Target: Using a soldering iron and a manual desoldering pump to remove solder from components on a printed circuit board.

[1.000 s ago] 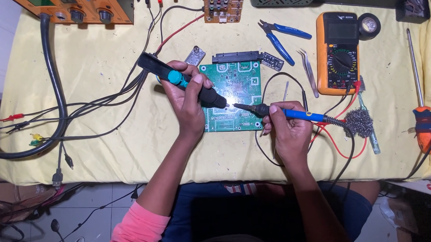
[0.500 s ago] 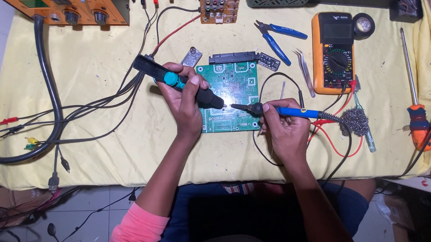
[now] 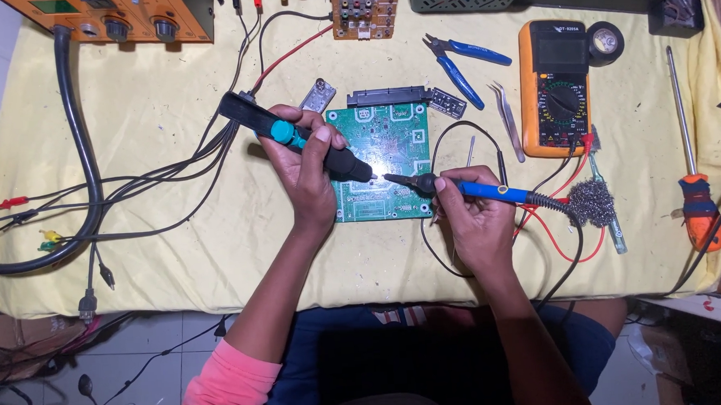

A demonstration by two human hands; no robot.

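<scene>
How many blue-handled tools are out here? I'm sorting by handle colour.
2: the blue-handled soldering iron held in the right hand over the green circuit board, and the blue-handled pliers lying above it. Others may be hidden.

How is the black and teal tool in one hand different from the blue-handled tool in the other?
The black and teal tool in the left hand is thick and blunt-nosed; the blue-handled soldering iron in the right hand is slim with a pointed metal tip. The first slants down from the upper left; the iron lies almost level. Both tips meet over the green circuit board.
</scene>
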